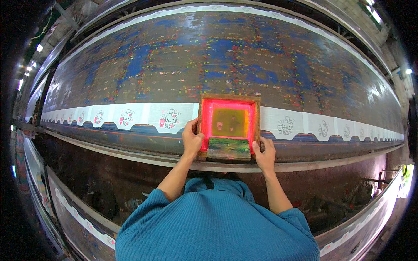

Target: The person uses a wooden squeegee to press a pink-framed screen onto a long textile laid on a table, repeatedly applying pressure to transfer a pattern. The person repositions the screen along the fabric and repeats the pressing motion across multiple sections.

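Observation:
A wooden screen printing frame point(257, 114) lies on the near edge of the long table, over the row of white cut pieces. Bright pink ink lines its inside walls, around a yellow-brown mesh point(228, 122). At its near end rests a squeegee point(229, 147) with a paint-stained, greenish blade holder. My left hand point(193, 138) grips the frame's left side, thumb on top. On the opposite side, my right hand point(264, 154) is closed round the near right corner. Left of the frame, the white pieces point(126, 117) show a cartoon cat with pink parts; pieces to the right point(285, 124) carry dark outlines only.
The long table point(174, 56) is brown with blue patches and multicoloured ink specks. White pieces also line its far edge point(217, 8). A rail point(143, 152) runs along the near side. Behind me, another table bears a printed white strip point(82, 219).

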Demonstrator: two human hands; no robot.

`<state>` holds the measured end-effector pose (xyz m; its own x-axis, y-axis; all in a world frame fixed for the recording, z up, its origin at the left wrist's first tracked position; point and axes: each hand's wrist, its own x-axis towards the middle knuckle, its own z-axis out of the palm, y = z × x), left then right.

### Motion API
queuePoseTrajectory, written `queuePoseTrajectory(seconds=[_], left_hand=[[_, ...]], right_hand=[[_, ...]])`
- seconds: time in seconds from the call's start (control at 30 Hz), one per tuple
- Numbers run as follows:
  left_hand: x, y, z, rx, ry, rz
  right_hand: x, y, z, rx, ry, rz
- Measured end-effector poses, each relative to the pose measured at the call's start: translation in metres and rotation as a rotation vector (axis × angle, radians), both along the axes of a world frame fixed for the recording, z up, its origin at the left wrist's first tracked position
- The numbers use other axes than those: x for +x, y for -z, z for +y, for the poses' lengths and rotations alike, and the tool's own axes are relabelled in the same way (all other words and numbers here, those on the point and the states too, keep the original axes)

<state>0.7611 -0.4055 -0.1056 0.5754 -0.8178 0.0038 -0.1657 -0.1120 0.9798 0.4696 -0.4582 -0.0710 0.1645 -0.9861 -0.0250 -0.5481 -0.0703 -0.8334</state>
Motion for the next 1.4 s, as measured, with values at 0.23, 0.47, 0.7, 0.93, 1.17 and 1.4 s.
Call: queuePoseTrajectory(seconds=[0.23, 0.47, 0.7, 0.93, 1.17, 1.4], left_hand=[[-0.004, -0.005, -0.002, 0.033, -0.022, -0.016], [-0.002, 0.002, -0.002, 0.103, -0.001, -0.253], [-0.001, 0.009, -0.001, 0.071, -0.002, -0.407], [-0.001, 0.002, 0.000, 0.087, 0.033, -0.343], [-0.001, -0.002, 0.000, 0.066, 0.049, -0.332], [-0.001, 0.001, 0.000, 0.050, 0.061, -0.270]], right_hand=[[-0.009, 0.009, -0.005, 0.008, -0.030, -0.038], [-0.007, -0.008, -0.003, -0.173, -0.043, 0.035], [0.033, -0.048, 0.021, -0.457, -0.706, 0.309], [0.056, -0.047, -0.003, -0.527, -0.640, 0.440], [0.057, -0.035, -0.002, -0.642, -0.618, 0.437], [0.096, -0.020, -0.096, -0.729, -0.548, 0.410]])
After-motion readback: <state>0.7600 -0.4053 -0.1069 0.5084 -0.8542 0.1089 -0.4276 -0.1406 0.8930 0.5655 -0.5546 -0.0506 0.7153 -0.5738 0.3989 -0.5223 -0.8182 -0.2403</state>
